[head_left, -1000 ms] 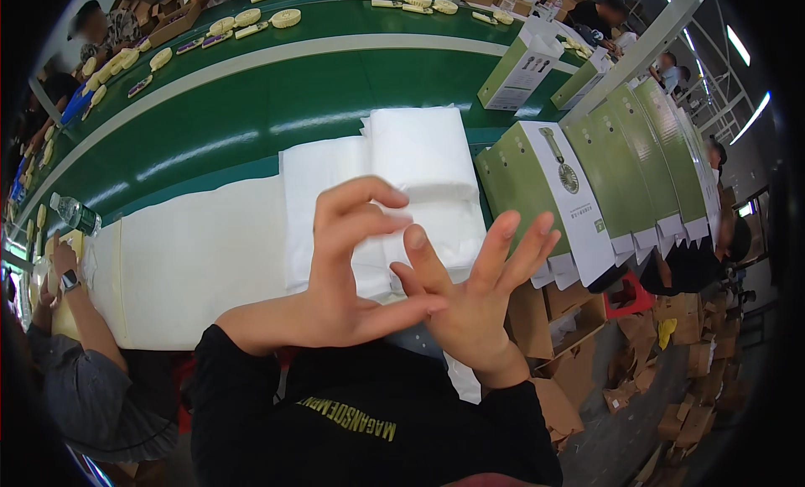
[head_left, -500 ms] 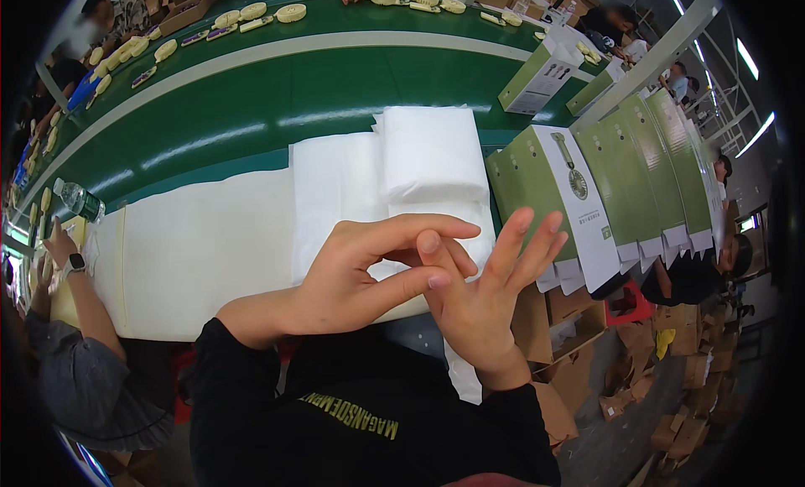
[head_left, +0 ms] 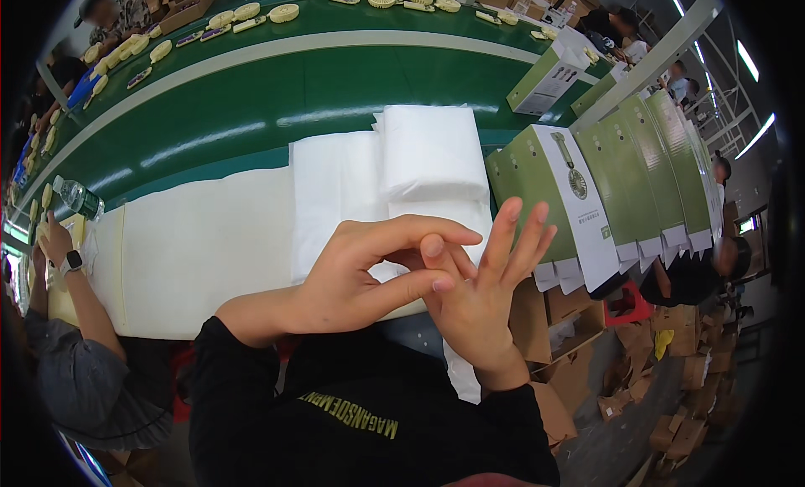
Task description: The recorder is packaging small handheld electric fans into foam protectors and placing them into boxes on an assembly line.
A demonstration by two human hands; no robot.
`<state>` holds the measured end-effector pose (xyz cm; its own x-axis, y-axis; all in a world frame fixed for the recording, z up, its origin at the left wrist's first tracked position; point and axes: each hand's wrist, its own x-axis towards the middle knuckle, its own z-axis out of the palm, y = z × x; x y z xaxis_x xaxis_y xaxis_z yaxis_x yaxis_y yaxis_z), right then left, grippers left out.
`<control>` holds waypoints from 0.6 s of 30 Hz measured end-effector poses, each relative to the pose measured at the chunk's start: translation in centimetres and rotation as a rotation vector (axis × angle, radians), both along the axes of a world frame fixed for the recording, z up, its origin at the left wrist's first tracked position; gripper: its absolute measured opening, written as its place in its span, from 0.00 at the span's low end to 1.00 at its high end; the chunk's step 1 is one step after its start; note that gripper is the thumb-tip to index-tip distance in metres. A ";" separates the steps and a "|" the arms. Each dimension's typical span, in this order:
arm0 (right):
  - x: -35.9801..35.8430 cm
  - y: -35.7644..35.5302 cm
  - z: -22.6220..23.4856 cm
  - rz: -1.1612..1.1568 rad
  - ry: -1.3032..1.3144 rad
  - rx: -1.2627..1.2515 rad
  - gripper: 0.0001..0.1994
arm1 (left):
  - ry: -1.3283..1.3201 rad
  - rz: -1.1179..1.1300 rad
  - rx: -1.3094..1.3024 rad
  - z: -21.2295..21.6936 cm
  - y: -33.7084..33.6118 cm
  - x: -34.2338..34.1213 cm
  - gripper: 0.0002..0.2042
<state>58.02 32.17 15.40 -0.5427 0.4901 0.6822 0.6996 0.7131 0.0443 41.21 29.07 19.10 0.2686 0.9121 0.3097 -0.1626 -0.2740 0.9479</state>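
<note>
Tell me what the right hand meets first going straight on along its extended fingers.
Likely the nearest green-and-white box, up and right of the right hand in the picture; depth is unclear, so the hand might pass above it.

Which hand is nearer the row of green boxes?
Right. The right hand partly overlaps the green boxes in this view; the left hand is farther left, clear of them.

Factory workshop, conveyor belt, cartons
</note>
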 end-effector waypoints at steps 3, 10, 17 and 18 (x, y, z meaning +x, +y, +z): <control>-0.1 -0.1 0.2 -0.003 -0.009 -0.008 0.21 | -0.015 -0.002 0.002 0.0 0.0 -0.2 0.17; -0.1 0.2 0.1 0.002 0.006 -0.008 0.20 | -0.055 -0.038 -0.010 -0.1 0.3 -0.2 0.16; -0.3 0.5 0.0 -0.001 0.012 -0.046 0.20 | -0.072 -0.041 -0.031 -0.4 0.8 -0.1 0.17; -0.4 0.6 0.0 0.018 -0.020 -0.110 0.21 | -0.071 -0.038 -0.031 -0.5 0.7 -0.2 0.17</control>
